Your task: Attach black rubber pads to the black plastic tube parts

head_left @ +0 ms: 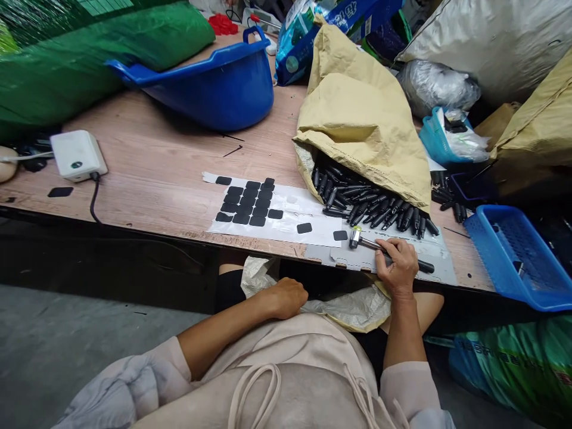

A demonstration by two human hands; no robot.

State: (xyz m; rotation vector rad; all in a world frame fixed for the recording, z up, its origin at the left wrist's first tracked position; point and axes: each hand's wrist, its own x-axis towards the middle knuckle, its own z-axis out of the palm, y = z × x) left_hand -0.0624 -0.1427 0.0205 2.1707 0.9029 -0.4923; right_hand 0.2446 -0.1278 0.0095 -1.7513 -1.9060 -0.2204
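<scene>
My right hand (397,265) is closed round the handle of a small hammer (367,242) that lies along the grey sheet at the table's front edge. The hammer has a shiny metal head, a yellow-green face and a black grip. In my lap, my left hand (289,298) is curled in front of the table edge, beside the mouth of a pale woven sack (353,307); whatever is in its fingers is hidden. Just beyond the hammer, a heap of black pen-like plastic parts (375,199) spills from a yellow sack (361,113). Black rounded-corner pieces (250,202) sit in rows on white paper (286,229).
A blue basin (214,89) stands at the back left, near a white box with a cable (79,155). On the right are a blue basket (518,256) and a smaller turquoise basket (440,137). A green sack (513,363) rests on the floor at right.
</scene>
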